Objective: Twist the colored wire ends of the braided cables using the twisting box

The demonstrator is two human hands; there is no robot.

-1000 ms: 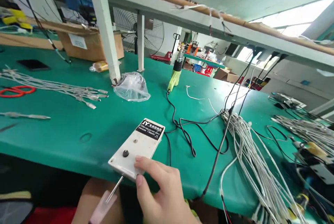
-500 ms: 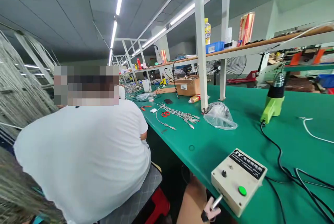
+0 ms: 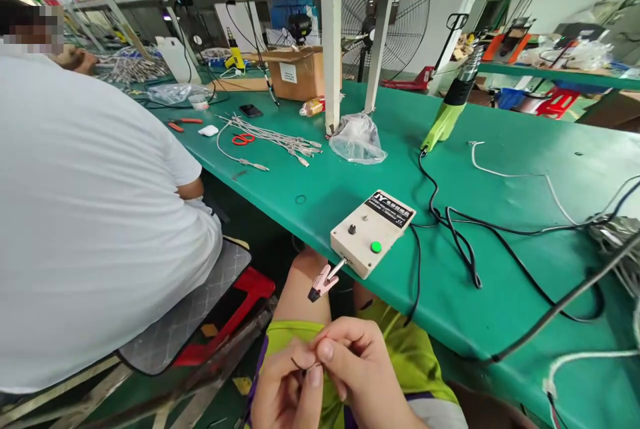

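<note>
My left hand (image 3: 287, 386) and my right hand (image 3: 363, 369) meet above my lap, fingertips pinched together. A thin dark wire (image 3: 296, 365) shows at the left fingertips and runs toward the right ones; the fingers hide most of it. Just beyond the hands, at the table edge, lies a beige control box (image 3: 367, 236) with a black label, a knob and a green button. From its front a metal shaft carries a pink clip (image 3: 325, 280) with a dark tip. Neither hand touches the clip.
A person in a white shirt (image 3: 90, 216) sits close on the left. On the green table (image 3: 320, 182) lie grey cables (image 3: 270, 136), orange-handled scissors (image 3: 243, 139), a plastic bag (image 3: 358, 139) and a green heat gun (image 3: 445, 122). Black cords (image 3: 470, 262) sprawl at the right.
My view has swung down and to the right. Both hands, out of sight before, now show at the bottom. The person in white appears farther left.
</note>
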